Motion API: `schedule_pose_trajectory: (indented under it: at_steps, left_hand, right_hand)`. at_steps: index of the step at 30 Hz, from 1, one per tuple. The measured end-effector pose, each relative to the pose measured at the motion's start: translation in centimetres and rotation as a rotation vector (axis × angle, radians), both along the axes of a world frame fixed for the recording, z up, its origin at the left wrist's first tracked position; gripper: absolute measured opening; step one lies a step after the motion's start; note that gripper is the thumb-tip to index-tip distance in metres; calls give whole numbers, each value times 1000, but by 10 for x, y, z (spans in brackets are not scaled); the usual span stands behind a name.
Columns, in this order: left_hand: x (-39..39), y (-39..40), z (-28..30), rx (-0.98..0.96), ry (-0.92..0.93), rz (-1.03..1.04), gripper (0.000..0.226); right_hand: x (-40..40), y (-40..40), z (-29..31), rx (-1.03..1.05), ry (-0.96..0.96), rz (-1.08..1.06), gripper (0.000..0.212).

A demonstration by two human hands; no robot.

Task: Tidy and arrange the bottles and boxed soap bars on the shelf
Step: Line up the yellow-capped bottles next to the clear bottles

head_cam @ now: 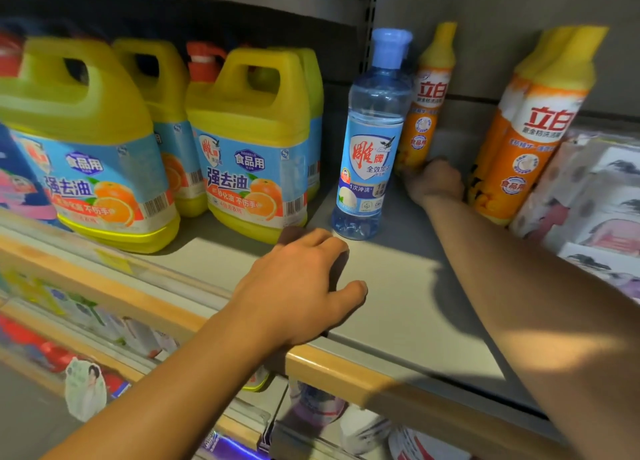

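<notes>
A clear blue bottle (372, 137) with a blue cap stands upright mid-shelf. Behind it at the back wall stands an orange bottle (429, 92) with a yellow cap, and my right hand (433, 180) is wrapped around its base. My left hand (304, 286) rests palm down on the grey shelf (415, 303) near the front edge, fingers spread, holding nothing. Two more orange bottles (530, 127) lean to the right. Boxed soap bars (595, 196) are stacked at the far right.
Several yellow detergent jugs (249, 141) with handles fill the shelf's left half. A wooden rail (346, 373) edges the shelf front. Lower shelves below hold blurred packages. A bare stretch of shelf lies between the blue bottle and the front rail.
</notes>
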State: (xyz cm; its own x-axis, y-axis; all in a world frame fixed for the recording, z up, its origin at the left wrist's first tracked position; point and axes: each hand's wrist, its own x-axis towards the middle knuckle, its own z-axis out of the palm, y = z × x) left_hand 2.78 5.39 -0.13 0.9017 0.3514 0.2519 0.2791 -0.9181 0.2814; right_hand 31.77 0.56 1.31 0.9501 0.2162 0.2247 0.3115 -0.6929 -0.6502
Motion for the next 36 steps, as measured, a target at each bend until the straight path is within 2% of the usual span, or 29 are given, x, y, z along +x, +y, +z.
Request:
schedule_pose_trajectory:
  at_steps: [5, 9, 14, 18, 21, 24, 26, 33, 36]
  left_hand:
    - [-1, -1, 3, -21, 12, -3, 63]
    - [-1, -4, 7, 37, 45, -10, 48]
    - [14, -20, 9, 21, -47, -48, 33]
    - [33, -40, 9, -27, -80, -66, 37]
    - [40, -46, 3, 62, -51, -80, 48]
    - [43, -45, -2, 142, -13, -84, 61]
    - [45, -43, -4, 128, -20, -83, 63]
    - [43, -45, -2, 115, -25, -74, 63]
    - [39, -46, 3, 23, -67, -126, 65]
  right_hand:
    - [-43, -31, 11, -8, -6, 189, 50]
    - [-82, -68, 45, 118, -111, 307, 34]
    - [-100, -112, 108, 380, -427, 263, 25]
    - [-75, -132, 144, 229, -570, 90, 41]
    - [-50, -137, 161, 62, -498, 37, 53]
    - [-30, -133, 166, -13, -311, 96, 58]
    - [-29, -131, 164, 58, -242, 137, 50]
    - [-74, -133, 144, 175, -464, 326, 29]
    - [-100, -142, 143, 381, -425, 340, 27]
